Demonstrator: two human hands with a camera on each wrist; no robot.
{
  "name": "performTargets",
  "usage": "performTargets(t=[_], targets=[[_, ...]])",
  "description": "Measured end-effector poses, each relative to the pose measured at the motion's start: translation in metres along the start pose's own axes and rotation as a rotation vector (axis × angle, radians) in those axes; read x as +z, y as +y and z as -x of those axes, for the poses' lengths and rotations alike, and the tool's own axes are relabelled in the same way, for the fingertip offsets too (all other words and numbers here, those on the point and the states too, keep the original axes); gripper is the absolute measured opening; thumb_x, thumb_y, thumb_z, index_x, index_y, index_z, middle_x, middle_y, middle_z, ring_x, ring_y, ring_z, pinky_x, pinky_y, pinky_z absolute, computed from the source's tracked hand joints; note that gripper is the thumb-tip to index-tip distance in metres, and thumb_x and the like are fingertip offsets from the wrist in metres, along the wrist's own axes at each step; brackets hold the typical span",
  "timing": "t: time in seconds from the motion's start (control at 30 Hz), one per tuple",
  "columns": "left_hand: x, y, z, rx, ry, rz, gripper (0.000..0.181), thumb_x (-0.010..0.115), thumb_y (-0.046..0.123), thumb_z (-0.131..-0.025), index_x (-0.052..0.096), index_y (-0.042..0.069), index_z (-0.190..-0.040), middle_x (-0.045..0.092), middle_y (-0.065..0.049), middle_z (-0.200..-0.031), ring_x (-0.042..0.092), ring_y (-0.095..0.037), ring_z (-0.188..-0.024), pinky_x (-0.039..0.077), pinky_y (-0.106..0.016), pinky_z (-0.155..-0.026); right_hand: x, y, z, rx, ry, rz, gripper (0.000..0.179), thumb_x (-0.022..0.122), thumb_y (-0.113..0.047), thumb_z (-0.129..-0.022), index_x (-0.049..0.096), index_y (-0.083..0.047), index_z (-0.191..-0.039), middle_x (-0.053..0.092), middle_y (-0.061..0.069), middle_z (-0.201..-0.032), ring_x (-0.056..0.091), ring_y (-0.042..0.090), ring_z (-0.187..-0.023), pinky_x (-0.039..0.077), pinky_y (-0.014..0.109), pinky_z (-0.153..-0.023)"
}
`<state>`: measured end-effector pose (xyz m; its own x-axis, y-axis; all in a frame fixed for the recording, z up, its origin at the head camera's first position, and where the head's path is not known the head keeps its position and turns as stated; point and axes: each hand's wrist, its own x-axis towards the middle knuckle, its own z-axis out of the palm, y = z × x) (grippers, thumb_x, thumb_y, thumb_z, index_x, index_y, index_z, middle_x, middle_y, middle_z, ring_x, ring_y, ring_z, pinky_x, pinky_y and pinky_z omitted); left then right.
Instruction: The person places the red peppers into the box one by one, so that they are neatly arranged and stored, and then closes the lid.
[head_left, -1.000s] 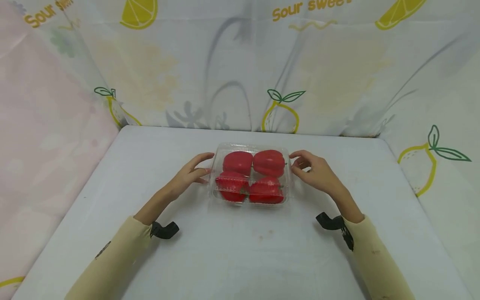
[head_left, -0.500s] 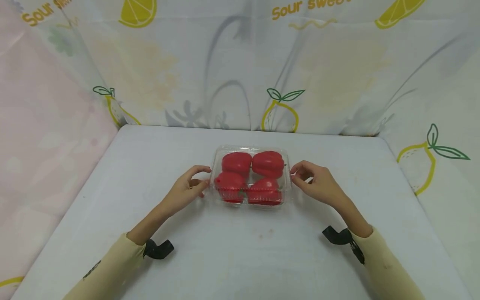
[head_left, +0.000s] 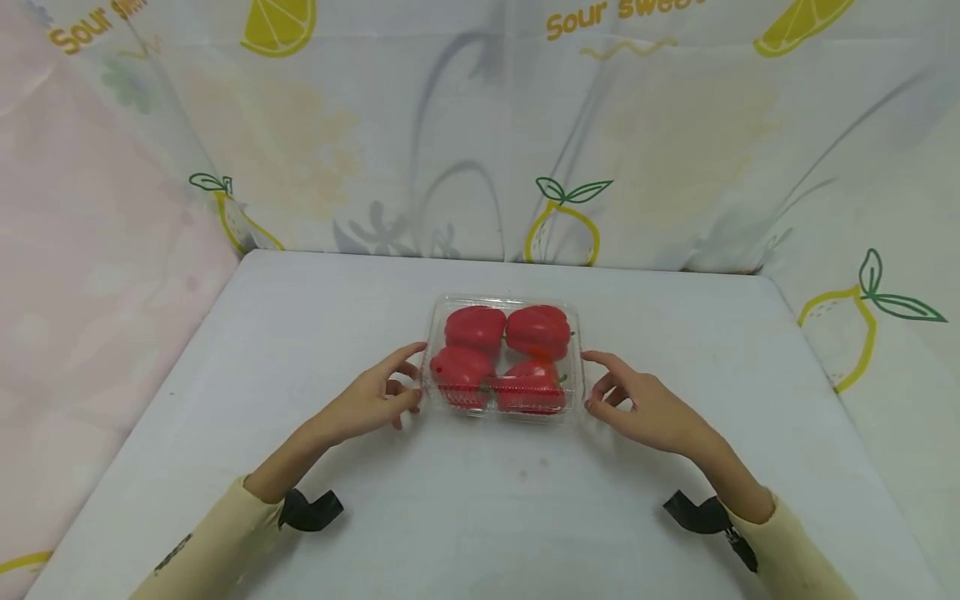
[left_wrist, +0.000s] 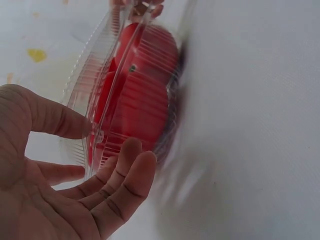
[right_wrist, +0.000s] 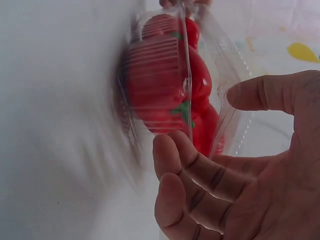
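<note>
A clear plastic clamshell box (head_left: 504, 298) lies on the white table with several red bell peppers (head_left: 474, 326) inside. Its long sides run left to right. At its left side my left hand (head_left: 371, 400) has the thumb (left_wrist: 75, 125) against the rim, the other fingers loosely bent below and beside it. My right hand (head_left: 648, 408) is at the right side, thumb (right_wrist: 245, 96) at the upper plastic edge, fingers relaxed. In the right wrist view the upper and lower edges look apart at this end. Green stems (right_wrist: 184, 111) show through the plastic.
The white table (head_left: 480, 517) stretches around the box on all sides. A cloth printed with lemons (head_left: 561, 233) hangs behind its far edge and on the right; pinkish cloth (head_left: 97, 250) hangs on the left. Black wrist mounts (head_left: 311, 510) stick out under both sleeves.
Both hands have slid along the box's sides towards me, from its far corners to about the middle. The box has shifted only slightly nearer, and the peppers remain inside.
</note>
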<state>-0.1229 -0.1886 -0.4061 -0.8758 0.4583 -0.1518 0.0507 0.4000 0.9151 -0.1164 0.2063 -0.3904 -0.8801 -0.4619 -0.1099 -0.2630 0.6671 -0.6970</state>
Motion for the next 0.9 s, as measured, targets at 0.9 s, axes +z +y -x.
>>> performTargets(t=[0.9], targets=[[-0.002,0.004,-0.003,-0.039,-0.063,0.095,0.071,0.052,0.005,-0.095,0.019,0.011,-0.158,0.059,-0.015,-0.086,0.065,-0.028,-0.073,0.058,-0.041,-0.058,0.025,-0.008,0.006,0.008,0.005,-0.015,0.069,0.058,-0.021,-0.095,0.026,-0.005,-0.154,0.062,-0.008,-0.074,0.056,0.009,-0.065,0.049,0.028,-0.061]])
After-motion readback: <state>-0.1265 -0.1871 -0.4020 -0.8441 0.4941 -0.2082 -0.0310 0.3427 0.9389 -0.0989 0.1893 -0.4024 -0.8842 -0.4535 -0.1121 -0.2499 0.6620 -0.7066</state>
